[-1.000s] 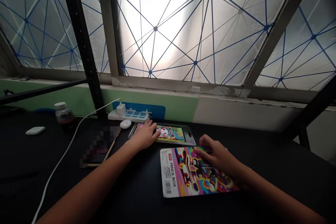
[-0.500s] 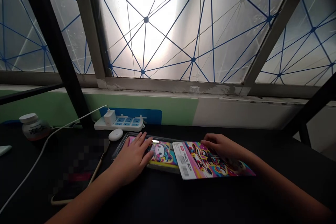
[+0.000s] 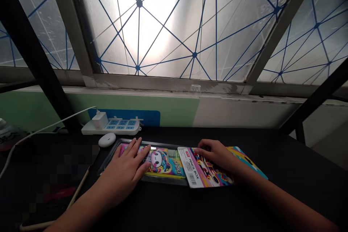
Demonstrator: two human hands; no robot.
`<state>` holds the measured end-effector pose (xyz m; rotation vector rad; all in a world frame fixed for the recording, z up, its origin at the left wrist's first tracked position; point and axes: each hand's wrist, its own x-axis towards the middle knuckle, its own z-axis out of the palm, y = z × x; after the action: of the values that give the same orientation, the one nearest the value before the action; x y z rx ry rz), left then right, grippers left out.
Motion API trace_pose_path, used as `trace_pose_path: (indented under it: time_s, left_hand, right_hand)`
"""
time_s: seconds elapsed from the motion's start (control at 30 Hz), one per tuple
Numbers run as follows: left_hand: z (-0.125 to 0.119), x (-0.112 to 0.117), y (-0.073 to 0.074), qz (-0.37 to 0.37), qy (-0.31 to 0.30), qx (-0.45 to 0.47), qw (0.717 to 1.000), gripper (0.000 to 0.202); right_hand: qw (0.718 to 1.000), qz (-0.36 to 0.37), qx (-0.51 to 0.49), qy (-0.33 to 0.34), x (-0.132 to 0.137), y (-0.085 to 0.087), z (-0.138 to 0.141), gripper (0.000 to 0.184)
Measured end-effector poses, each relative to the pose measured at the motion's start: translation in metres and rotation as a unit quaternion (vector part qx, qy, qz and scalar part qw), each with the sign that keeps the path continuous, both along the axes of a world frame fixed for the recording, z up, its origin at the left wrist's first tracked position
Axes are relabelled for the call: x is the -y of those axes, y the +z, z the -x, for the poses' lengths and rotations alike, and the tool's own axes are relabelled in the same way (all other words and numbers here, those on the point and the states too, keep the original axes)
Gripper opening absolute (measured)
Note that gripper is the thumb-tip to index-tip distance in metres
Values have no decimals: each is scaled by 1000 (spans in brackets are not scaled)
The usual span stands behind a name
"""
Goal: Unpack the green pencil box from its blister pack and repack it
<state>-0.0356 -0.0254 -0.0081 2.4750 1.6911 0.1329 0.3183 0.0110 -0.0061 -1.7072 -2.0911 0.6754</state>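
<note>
A colourful pencil box (image 3: 165,162) lies in a clear plastic blister tray (image 3: 110,157) on the black table. My left hand (image 3: 127,168) rests flat on the box's left half, fingers stretched out. A printed card insert (image 3: 195,174) marked "PENCIL BOX" overlaps the tray's right end. My right hand (image 3: 217,155) lies on top of that card with its fingers bent down onto it; whether it grips the card's edge is unclear.
A white power strip (image 3: 114,127) with a plugged charger and white cable sits by the wall. A small white oval case (image 3: 107,140) lies in front of it. A blurred flat object (image 3: 54,174) lies to the left, and a bottle (image 3: 7,134) at the far left edge.
The card insert has slid up and left until it overlaps the tray's right end. The left hand stayed on the pencil box. The view has moved closer and to the right.
</note>
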Motion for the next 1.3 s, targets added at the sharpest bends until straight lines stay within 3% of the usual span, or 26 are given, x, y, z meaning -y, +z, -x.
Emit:
trace_pose_path:
  time_s: [0.27, 0.7, 0.97, 1.1, 1.3]
  left_hand:
    - [0, -1, 1, 2, 5, 10, 1000, 57]
    - [-2, 0, 5, -10, 8, -6, 1000, 57]
    - [-5, 2, 2, -28, 13, 7, 999, 56]
    - [-19, 1, -1, -38, 25, 9, 999, 57]
    - [-66, 2, 6, 12, -1, 46, 999, 64]
  right_hand:
    - [999, -41, 9, -25, -5, 4, -22, 42]
    - [994, -99, 32, -38, -3, 18, -31, 37]
    - [992, -109, 41, -41, 3, 10, -15, 40]
    - [993, -105, 46, -33, 1, 5, 1, 36]
    - [990, -105, 90, 9, -9, 5, 25, 36]
